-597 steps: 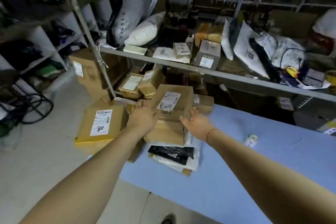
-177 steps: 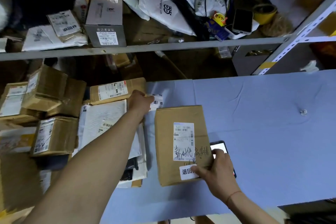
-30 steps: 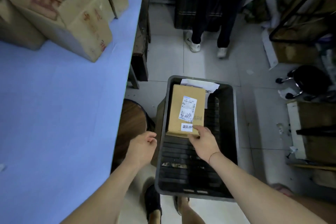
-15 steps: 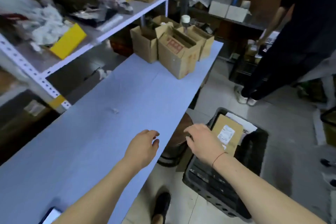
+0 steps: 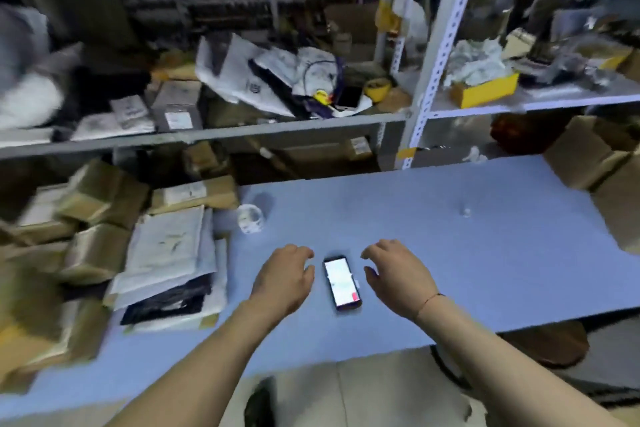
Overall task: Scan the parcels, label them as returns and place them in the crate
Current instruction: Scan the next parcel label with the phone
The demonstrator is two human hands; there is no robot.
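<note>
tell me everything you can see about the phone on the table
The phone is a slim dark-framed smartphone lying flat, face up, on the blue table, long side pointing away from the person. Its screen is lit, mostly white with a small red patch at the near right corner. It lies between the two hands, neither visibly touching it.

The table (image 5: 450, 253) is pale blue. On it lies a black phone (image 5: 341, 283) with a white lit screen and a small red patch at its 5 o'clock corner. At 9 o'clock, brown cardboard parcels (image 5: 100, 198) carry white labels. At 1 o'clock, a yellow box (image 5: 485, 94) holds white scraps.
</note>
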